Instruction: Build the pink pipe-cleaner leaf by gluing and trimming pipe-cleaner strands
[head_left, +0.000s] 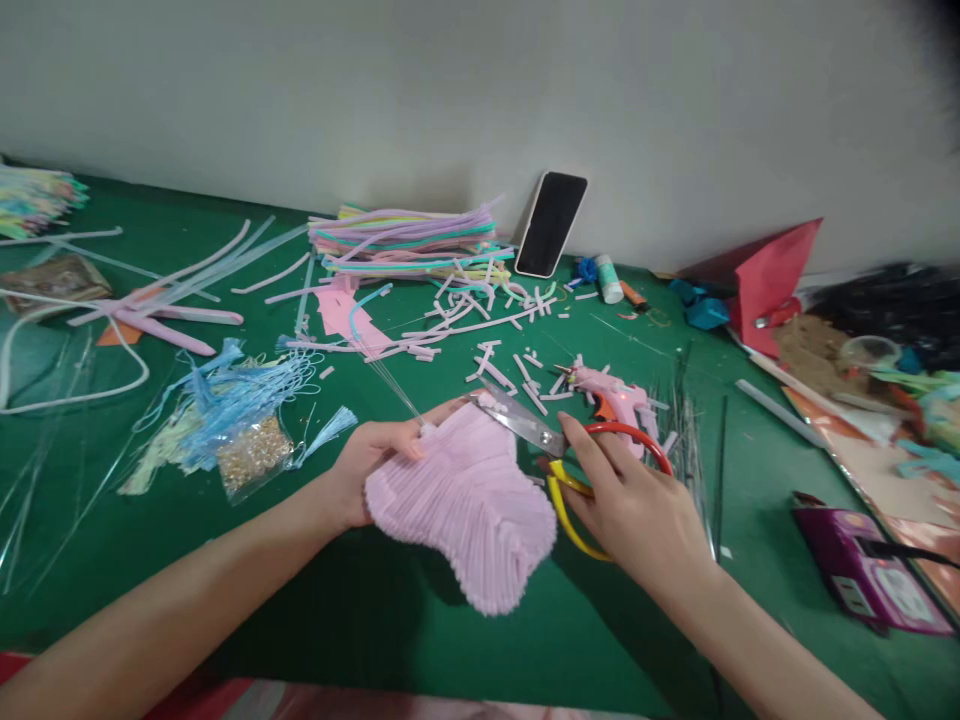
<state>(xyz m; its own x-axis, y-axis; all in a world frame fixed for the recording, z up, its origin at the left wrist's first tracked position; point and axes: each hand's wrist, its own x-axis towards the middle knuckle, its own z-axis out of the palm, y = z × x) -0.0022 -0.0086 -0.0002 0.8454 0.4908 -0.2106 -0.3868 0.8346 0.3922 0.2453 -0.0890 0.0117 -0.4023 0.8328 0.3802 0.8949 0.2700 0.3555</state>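
While the left hand (379,462) pinched the upper left rim of a flat, lilac, fuzzy-ribbed piece with wavy sides (465,500), thumb on top and the other fingers mostly hidden, the right hand (637,500) was wrapped around the handles of steel scissors with one red and one yellow grip (529,424). Apart from each other, both hands were clamped on what they held, out over the middle of the green table (337,625), toward its near edge. I took the left grip to be a steadying one, since the blades reached across the piece's top end; whether they touched it I couldn't tell.

Against the wall at the table's back edge leaned a black phone with a white rim (552,222), tilted, I supposed, so its screen faced the worker. Left of it, along that edge, a pastel bundle of fuzzy stems (405,240) lay lengthwise, probably for order.

Counting, I made it one piece, one pair of scissors, one phone, one pink glue gun (616,394) (its small red light was glowing), one clear bag of gold beads (253,452) left of the hands, and one purple boxy device (862,570) toward the right edge. The short lilac offcuts (528,381) mid-table were too many to number.
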